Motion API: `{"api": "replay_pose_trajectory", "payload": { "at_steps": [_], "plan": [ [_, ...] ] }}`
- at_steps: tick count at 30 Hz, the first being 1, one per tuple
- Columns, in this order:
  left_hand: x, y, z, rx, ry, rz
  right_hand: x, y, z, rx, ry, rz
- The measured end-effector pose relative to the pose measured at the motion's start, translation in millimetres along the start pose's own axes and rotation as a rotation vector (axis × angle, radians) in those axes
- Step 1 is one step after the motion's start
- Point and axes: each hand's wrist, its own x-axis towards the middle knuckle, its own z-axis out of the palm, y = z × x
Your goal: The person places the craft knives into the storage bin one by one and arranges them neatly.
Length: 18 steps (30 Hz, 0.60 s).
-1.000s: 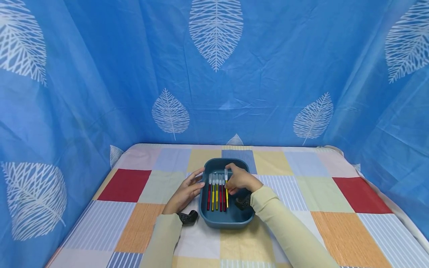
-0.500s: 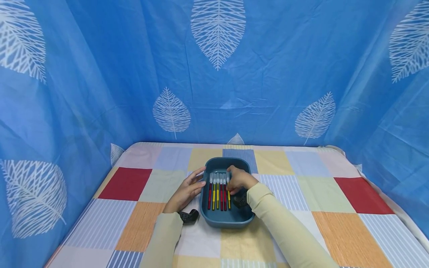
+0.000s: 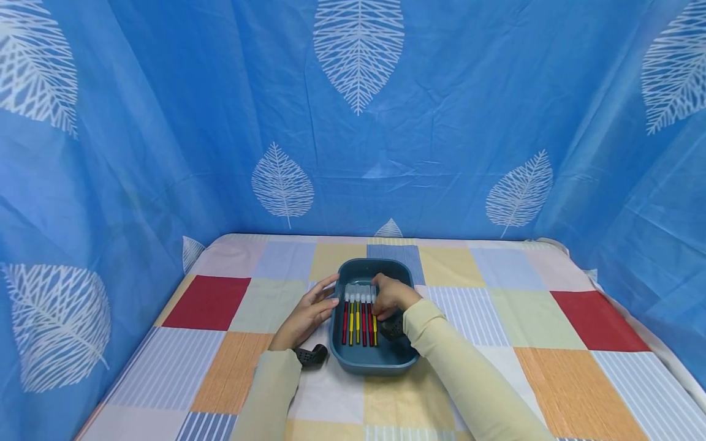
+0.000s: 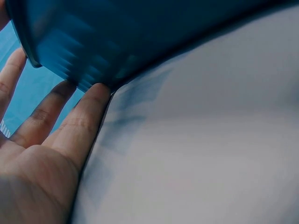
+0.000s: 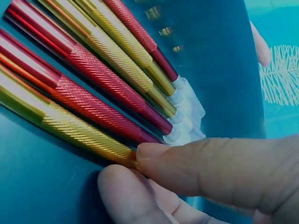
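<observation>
Inside a blue-grey plastic tray point(image 3: 375, 370), capped hobby knives with knurled red and gold handles lie side by side, their clear caps toward the far end. My right hand point(image 3: 394, 295) reaches into the tray and pinches the rightmost gold hobby knife point(image 5: 88, 133) between thumb and fingers, near its cap. That knife lies close along a red hobby knife point(image 5: 100, 109); its cap is hidden behind my fingers. My left hand point(image 3: 309, 313) stays at the tray's left side, with extended fingertips point(image 4: 99, 91) against the outer wall.
A patchwork cloth point(image 3: 231, 380) covers the table under the tray. Blue curtains point(image 3: 386, 153) with white leaf prints hang behind and at both sides. Dark wrist devices, such as the left one point(image 3: 312, 356), sit close to the tray.
My right hand has lowered the gold hobby knife into the row and shifted it left against the red one beside it. The left hand holds its place.
</observation>
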Motion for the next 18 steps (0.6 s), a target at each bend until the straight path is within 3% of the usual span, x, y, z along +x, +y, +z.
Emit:
{"api": "replay_pose_trajectory", "payload": {
  "at_steps": [7,10,18],
  "plan": [
    [-0.9,-1.0,-0.1,0.005,0.002,-0.002,-8.2,-2,-7,-0.049,0.005,-0.052],
    [-1.4,-1.1,-0.4,0.001,-0.001,0.002,-12.9,-2,-13,-0.019,0.007,-0.104],
    [-5.4,-2.4,-3.9,-0.001,-0.021,0.001,-27.7,23,-36,0.352,0.004,-0.374]
  ]
}}
